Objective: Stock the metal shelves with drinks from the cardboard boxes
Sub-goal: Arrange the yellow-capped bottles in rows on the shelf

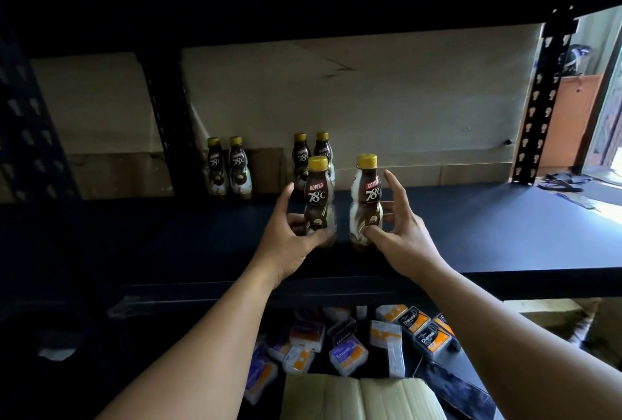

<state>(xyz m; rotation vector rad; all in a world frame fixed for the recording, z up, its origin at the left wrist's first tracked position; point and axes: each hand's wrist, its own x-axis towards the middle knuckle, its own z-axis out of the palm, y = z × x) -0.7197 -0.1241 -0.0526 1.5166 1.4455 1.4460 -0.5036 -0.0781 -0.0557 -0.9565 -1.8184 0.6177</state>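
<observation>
Two yellow-capped coffee bottles upright, side by side, on the dark metal shelf point(488, 224). The left grip point(286, 237) holds the left bottle point(318, 199); the right grip point(400, 231) holds the right bottle point(367, 194), thumb on its front. Four like bottles point(239, 167) stand in two pairs behind. Small packets point(346, 354) lie on the level below.

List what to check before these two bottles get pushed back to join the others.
1. Grip of left hand on left bottle: ok, held low on the body.
2. Grip of right hand on right bottle: cannot tell, one finger stands off.
3. Both upright: ok.
4. Yellow caps on: ok.
5. Bare shelf right of the back bottles: ok.
</observation>
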